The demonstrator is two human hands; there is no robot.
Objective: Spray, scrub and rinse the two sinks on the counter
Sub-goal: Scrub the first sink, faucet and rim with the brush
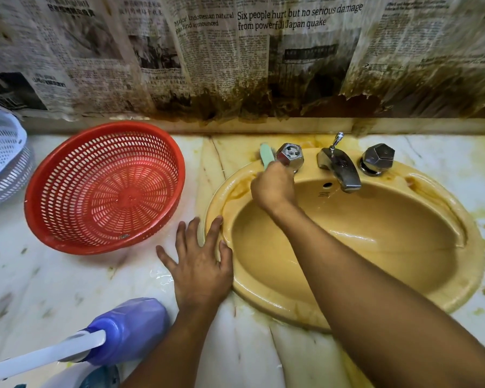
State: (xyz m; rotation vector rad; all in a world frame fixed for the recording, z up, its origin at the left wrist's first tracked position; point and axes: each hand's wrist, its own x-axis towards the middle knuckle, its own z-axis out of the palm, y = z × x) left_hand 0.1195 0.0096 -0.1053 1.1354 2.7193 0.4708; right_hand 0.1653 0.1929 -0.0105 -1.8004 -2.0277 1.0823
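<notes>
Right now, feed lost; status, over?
Right hand grips green plastic brush at chrome tap knob. Left hand flat on yellow ceramic sink's rim. Red plastic basket sits apart.

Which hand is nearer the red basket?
Left. The left hand rests on the sink rim beside the red basket; the right hand grips a brush by the tap handle.

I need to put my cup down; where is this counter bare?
The counter is bare between the red basket and the purple spray bottle, and right of the sink. Crowded: the sink's left rim, where the left hand rests and the right hand holds a green brush.
</notes>
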